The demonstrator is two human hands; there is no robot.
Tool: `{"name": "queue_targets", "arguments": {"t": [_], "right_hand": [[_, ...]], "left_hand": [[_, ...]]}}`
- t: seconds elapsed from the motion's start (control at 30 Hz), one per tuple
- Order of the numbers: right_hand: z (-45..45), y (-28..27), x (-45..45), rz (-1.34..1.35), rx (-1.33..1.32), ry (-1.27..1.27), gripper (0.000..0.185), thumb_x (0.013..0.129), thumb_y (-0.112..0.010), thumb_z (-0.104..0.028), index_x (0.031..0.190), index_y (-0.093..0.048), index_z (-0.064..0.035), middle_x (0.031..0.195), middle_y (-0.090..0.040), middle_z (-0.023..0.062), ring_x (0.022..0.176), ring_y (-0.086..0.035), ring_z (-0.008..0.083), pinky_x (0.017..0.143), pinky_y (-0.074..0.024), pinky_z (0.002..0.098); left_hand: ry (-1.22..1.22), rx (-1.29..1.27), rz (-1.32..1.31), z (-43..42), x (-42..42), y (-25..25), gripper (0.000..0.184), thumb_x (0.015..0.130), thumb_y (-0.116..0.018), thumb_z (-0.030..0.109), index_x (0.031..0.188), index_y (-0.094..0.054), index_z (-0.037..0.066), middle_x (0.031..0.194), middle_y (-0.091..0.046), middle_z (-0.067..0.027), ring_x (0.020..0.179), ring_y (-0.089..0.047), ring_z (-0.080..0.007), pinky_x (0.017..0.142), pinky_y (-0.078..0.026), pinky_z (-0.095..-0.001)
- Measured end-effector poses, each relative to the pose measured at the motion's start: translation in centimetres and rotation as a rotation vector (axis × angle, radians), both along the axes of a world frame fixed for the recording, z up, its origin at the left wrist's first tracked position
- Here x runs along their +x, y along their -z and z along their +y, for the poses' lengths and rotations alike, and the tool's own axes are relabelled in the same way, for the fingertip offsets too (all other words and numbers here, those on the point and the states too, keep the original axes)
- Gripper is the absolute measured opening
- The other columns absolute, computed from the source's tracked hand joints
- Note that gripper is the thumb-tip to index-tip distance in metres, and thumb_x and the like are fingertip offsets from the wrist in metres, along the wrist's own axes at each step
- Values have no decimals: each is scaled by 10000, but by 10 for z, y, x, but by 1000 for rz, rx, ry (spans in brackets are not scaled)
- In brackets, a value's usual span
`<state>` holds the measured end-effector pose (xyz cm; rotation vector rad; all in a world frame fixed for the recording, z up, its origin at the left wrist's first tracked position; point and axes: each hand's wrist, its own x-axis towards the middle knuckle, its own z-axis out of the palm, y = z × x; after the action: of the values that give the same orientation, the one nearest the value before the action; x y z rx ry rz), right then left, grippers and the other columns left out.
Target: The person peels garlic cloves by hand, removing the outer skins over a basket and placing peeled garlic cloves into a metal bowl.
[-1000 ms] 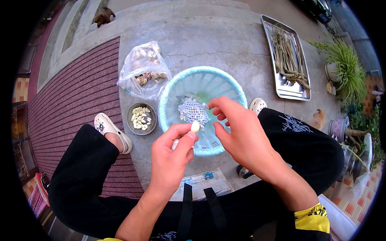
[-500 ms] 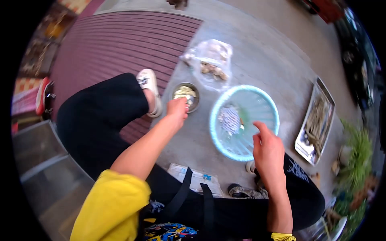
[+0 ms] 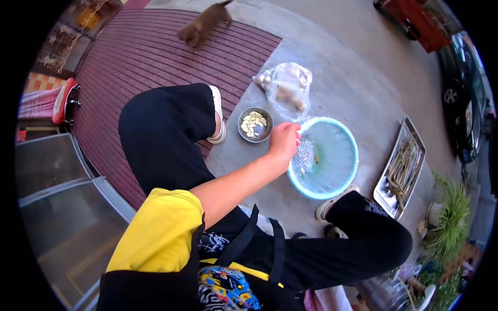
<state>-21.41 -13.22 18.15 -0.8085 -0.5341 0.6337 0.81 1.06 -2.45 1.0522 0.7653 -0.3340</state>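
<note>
Basin (image 3: 340, 155), pale blue, on grey ground (image 3: 353, 88) right of centre. White mesh net (image 3: 304, 157) inside it, toward the left wall. Person's left hand (image 3: 284, 141) over the basin's left rim, fingers curled, close by the net; yellow-sleeved arm reaching in from the near left. Whether this grip pinches anything cannot be told, nor whether the hand touches the rim. Right hand out of view, its grip cannot be told.

Small metal bowl (image 3: 264, 132) to the left of the basin, apart from it; pale peeled cloves (image 3: 252, 124) gathered mostly in its left half, metal showing at right. Clear plastic bag (image 3: 291, 83) on the far side of bowl and basin, brownish contents blurred at its near end. Metal tray (image 3: 384, 195) well to the right, long dry stalks (image 3: 404, 168) lying in it. Green plant (image 3: 450, 217) near right. Far left, brown dog (image 3: 206, 25) on a striped maroon mat (image 3: 129, 62).
</note>
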Motion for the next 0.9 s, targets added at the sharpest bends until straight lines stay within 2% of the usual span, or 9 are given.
{"name": "queue_targets", "arguments": {"t": [0.17, 0.23, 0.37, 0.43, 0.57, 0.63, 0.7, 0.73, 0.9], "right_hand": [[24, -3, -22, -53, -161, 282, 379, 882, -497, -87, 523, -374, -77, 473, -358, 53, 367, -356, 241, 384, -251, 386], [34, -13, 16, -245, -303, 117, 299, 907, -615, -228, 706, -525, -26, 681, -547, 112, 584, -508, 255, 569, -414, 366], [96, 8, 57, -686, -612, 204, 250, 909, -586, -205, 760, -567, -5, 699, -565, 157, 611, -525, 316, 571, -433, 377], [81, 41, 91, -902, -792, 428, 121, 777, -639, -153, 877, -617, -87, 774, -572, 49, 682, -579, 254, 568, -477, 347], [7, 113, 172, -754, -1332, 910, 234, 813, -654, -69, 1022, -556, -32, 830, -589, 129, 732, -609, 310, 626, -483, 381], [-21, 130, 183, -455, -1461, 820, 350, 858, -644, -172, 1177, -554, -59, 1000, -617, 141, 801, -634, 291, 679, -506, 399], [-26, 134, 189, -329, -1291, 721, 318, 872, -633, -155, 1163, -564, -48, 884, -617, 123, 728, -623, 241, 641, -489, 347], [-24, 132, 187, -300, -1288, 729, 318, 872, -633, -155, 1163, -564, -48, 884, -617, 123, 728, -623, 241, 641, -489, 347], [-30, 154, 183, 133, -998, 542, 213, 921, -580, -164, 1080, -565, -23, 678, -544, 53, 631, -499, 112, 586, -418, 278]], "left_hand": [[135, -192, -91, -20, -9, -8, 145, 900, -519, 148, 970, -584, 39, 705, -521, -7, 579, -486, -69, 434, -310, -208], [127, -352, -73, -24, -11, -9, 164, 877, -522, 137, 967, -580, 13, 733, -537, -39, 587, -497, -110, 417, -340, -233], [92, -696, 87, -28, 0, -28, 196, 893, -528, 158, 988, -564, -9, 787, -564, -62, 637, -536, -135, 483, -410, -241], [146, -706, 36, -28, 4, -41, 240, 934, -500, 188, 1023, -567, -25, 862, -589, -75, 793, -586, -177, 613, -479, -261], [240, -777, -50, -25, 4, -35, 257, 965, -456, 198, 1069, -563, -11, 1021, -624, -132, 968, -615, -243, 815, -523, -345], [291, -736, -64, -28, 2, -34, 292, 987, -424, 240, 1089, -559, 3, 1054, -621, -149, 994, -613, -235, 884, -508, -354], [416, -519, -108, -32, -2, -37, 351, 1005, -387, 304, 1094, -557, 10, 1068, -614, -144, 1026, -603, -199, 890, -503, -335], [478, -377, -156, -37, -3, -41, 377, 1013, -364, 364, 1057, -561, 45, 869, -618, -78, 791, -617, -130, 656, -509, -265], [712, 26, -256, -34, 0, -36, 397, 1000, -349, 456, 941, -537, 111, 555, -396, 60, 410, -287, -38, 375, -198, -213]]}}
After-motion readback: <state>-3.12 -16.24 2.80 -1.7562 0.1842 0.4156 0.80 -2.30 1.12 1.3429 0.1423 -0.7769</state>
